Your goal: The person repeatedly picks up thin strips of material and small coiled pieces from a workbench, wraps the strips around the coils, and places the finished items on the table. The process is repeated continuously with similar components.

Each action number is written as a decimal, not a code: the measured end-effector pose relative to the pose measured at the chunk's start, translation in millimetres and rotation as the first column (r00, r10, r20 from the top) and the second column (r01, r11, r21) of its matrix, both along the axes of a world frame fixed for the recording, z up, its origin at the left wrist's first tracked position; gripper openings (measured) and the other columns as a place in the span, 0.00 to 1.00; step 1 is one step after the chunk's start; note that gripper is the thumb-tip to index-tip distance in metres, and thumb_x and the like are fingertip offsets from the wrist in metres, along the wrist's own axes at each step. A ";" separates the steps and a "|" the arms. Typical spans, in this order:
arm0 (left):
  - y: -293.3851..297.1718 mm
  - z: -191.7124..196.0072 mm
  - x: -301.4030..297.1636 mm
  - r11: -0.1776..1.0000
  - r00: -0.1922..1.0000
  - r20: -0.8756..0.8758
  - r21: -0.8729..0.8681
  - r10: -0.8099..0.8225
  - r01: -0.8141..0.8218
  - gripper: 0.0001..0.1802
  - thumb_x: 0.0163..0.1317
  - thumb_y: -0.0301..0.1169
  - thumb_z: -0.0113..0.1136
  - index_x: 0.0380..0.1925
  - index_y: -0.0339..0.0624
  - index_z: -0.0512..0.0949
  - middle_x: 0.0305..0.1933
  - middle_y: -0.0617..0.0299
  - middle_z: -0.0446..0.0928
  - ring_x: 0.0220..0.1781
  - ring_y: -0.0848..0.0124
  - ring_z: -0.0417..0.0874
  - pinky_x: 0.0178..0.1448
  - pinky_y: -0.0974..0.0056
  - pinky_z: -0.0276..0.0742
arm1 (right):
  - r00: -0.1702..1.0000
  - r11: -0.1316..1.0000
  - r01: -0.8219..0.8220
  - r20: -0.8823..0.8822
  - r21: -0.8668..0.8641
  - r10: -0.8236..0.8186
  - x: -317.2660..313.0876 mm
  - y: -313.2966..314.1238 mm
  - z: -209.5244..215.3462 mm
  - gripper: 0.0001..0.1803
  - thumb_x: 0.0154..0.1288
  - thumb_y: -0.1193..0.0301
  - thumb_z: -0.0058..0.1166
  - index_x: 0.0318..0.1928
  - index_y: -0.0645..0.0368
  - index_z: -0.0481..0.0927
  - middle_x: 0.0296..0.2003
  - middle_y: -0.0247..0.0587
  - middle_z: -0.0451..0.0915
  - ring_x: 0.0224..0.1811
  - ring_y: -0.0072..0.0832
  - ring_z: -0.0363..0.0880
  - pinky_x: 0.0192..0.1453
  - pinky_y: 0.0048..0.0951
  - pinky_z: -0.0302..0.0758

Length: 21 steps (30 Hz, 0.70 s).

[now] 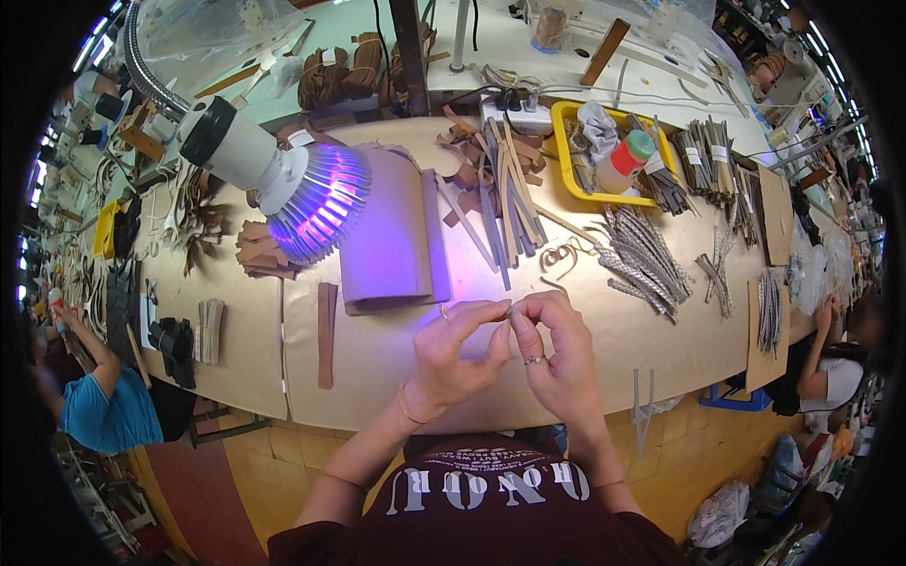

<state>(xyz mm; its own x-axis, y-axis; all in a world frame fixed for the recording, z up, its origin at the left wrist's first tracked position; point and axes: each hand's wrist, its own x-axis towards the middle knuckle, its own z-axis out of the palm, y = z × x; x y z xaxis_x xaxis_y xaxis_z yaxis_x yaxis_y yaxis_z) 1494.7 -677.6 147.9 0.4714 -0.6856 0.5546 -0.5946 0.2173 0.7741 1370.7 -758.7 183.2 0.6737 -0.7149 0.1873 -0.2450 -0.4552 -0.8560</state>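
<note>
My left hand (455, 354) and my right hand (563, 354) meet above the near part of the table, fingertips pinched close together. Between them is a tiny dark piece, mostly hidden by the fingers, whose kind I cannot make out. Just beyond my fingers lie thin curled tan strips (566, 253). A bundle of long grey and tan strips (510, 193) spreads out further back. To the left of my hands stands a curved brown board (382, 236), with a flat brown strip (327, 335) lying near it. Braided grey-white strips (646, 259) are heaped to the right.
A lit lamp (321, 203) on a bendable arm hangs over the left side. A yellow basket (604, 196) holds a red bottle with a green cap (627, 158). Thin grey strips (644, 406) overhang the table's front edge. People sit at far left and right.
</note>
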 end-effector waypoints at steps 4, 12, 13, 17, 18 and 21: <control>-1.1 -0.6 1.7 0.996 0.990 -0.140 0.089 -0.007 0.020 0.09 0.56 0.21 0.65 0.38 0.34 0.83 0.34 0.53 0.85 0.35 0.65 0.86 0.42 0.66 0.81 | 0.999 0.997 0.008 -0.040 -0.081 -0.011 2.5 1.6 1.7 0.02 0.68 0.76 0.54 0.39 0.62 0.77 0.39 0.43 0.77 0.40 0.38 0.75 0.49 0.33 0.68; 26.8 -5.2 22.9 0.985 0.719 -0.678 0.168 0.151 -0.048 0.07 0.69 0.28 0.57 0.37 0.35 0.81 0.33 0.58 0.82 0.26 0.76 0.79 0.32 0.72 0.72 | 0.973 0.887 -0.100 0.230 0.450 -0.007 -25.4 -17.4 -10.1 0.05 0.72 0.76 0.49 0.42 0.63 0.76 0.38 0.34 0.75 0.39 0.23 0.73 0.49 0.23 0.68; 31.0 -7.4 26.9 0.982 0.644 -0.743 0.103 0.181 -0.157 0.09 0.71 0.30 0.55 0.39 0.36 0.80 0.33 0.58 0.82 0.25 0.78 0.76 0.30 0.73 0.69 | 0.958 0.833 -0.095 0.278 0.545 -0.072 -37.2 -26.4 -10.4 0.05 0.72 0.75 0.48 0.42 0.63 0.76 0.38 0.33 0.75 0.39 0.21 0.72 0.48 0.22 0.68; 58.4 -10.5 48.8 0.920 0.676 -0.660 0.057 0.326 -0.388 0.11 0.74 0.32 0.51 0.46 0.37 0.77 0.33 0.60 0.81 0.23 0.80 0.72 0.28 0.76 0.63 | 0.909 0.884 0.235 0.229 0.404 -0.347 -73.5 -58.7 -18.3 0.07 0.74 0.74 0.47 0.43 0.64 0.76 0.36 0.28 0.72 0.39 0.17 0.71 0.47 0.21 0.70; 63.2 -11.0 53.4 0.911 0.661 -0.679 0.028 0.320 -0.412 0.11 0.74 0.33 0.50 0.43 0.36 0.77 0.33 0.60 0.80 0.23 0.80 0.70 0.30 0.75 0.64 | 0.903 0.890 0.300 0.197 0.343 -0.381 -76.3 -62.2 -23.1 0.07 0.74 0.74 0.47 0.43 0.64 0.76 0.36 0.29 0.73 0.38 0.17 0.72 0.46 0.22 0.71; 70.5 -12.4 63.7 0.854 0.597 -0.723 -0.017 0.349 -0.520 0.13 0.74 0.34 0.49 0.38 0.34 0.77 0.30 0.61 0.76 0.23 0.80 0.67 0.34 0.74 0.65 | 0.897 0.906 0.375 0.170 0.197 -0.408 -63.4 -64.6 -47.2 0.06 0.74 0.74 0.47 0.43 0.64 0.75 0.34 0.34 0.74 0.36 0.20 0.74 0.42 0.24 0.72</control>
<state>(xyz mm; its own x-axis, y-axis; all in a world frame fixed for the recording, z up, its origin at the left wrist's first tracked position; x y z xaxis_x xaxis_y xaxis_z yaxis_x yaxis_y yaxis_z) 1558.4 -607.1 135.5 0.9768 -0.2074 0.0541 0.0056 0.2769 0.9609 1307.3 -823.3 136.0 0.2919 -0.9438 0.1551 -0.1898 -0.2161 -0.9577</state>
